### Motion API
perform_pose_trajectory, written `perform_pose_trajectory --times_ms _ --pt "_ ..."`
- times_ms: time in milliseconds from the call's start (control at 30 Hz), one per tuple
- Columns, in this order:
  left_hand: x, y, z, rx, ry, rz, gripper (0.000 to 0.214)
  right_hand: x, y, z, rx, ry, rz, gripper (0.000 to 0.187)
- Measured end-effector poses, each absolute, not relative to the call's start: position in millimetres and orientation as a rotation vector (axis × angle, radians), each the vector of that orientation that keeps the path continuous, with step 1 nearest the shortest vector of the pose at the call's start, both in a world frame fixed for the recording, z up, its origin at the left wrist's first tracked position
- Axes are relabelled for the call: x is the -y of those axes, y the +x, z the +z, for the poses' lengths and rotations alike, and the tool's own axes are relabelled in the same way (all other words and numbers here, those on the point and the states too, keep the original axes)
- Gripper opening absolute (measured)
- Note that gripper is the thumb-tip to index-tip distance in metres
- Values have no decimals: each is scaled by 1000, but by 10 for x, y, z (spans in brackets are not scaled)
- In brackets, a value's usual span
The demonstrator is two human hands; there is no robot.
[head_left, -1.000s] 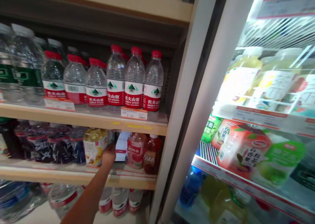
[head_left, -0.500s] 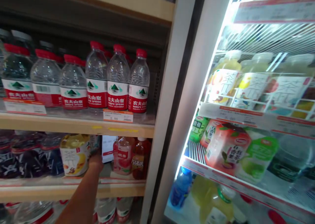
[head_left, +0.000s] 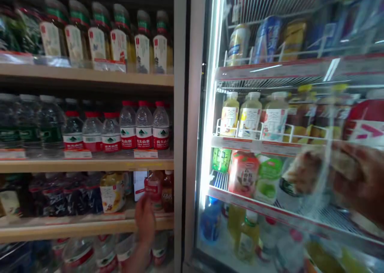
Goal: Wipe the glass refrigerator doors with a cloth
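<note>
My left hand is raised at the lower shelf, blurred, its fingers stretched upward with nothing visible in them. It is just in front of a pink drink bottle and beside a phone with a lit screen, which stands upright on the shelf. Left of the phone is a yellow tea bottle. At the right edge my right hand is smeared by motion in front of the lit fridge. A blurred beige patch lies beside it; I cannot tell whether it is a reflection or something held.
A grey upright post separates the wooden shelves from the lit fridge. Red-capped water bottles line the middle shelf, with green-capped tea bottles above. In the fridge are tea bottles, juice pouches and cans.
My view has drawn back and turned right. The left hand has come away from the gap between the tea bottle and the phone, downward and right. The right hand has come into view.
</note>
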State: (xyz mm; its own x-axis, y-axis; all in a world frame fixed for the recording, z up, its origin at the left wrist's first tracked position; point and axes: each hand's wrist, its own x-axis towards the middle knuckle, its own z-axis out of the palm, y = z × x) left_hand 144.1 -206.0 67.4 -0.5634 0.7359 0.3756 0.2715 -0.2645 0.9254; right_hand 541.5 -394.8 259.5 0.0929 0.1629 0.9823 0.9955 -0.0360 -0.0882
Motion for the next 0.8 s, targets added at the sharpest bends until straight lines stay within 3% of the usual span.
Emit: perform_pose_trajectory --times_ms 67,167,267,367,533,700,800 --pt "2658 2013 1005 -1248 1395 1866 37 3899 5173 2572 1376 -1348 -803 31" --pt "3403 2775 1616 -628 1453 1694 52 3925 4723 2406 1578 -1343 -45 22" --pt "3728 3220 2078 -525 1403 1431 56 4054 4499 2272 1490 -1336 429 21" --pt "3758 3396 2231 -591 1375 1183 48 4218 4620 2269 1291 -1295 651 25" --pt "3807 3600 2203 -507 1284 842 36 4444 5058 2450 1297 -1283 475 22" --pt "3956 3891 2310 -488 1178 902 31 4628 5221 2577 1209 -1282 -64 27" --pt "4084 4042 2400 -406 1088 950 36 4692 5115 2402 1457 -1102 -422 32"
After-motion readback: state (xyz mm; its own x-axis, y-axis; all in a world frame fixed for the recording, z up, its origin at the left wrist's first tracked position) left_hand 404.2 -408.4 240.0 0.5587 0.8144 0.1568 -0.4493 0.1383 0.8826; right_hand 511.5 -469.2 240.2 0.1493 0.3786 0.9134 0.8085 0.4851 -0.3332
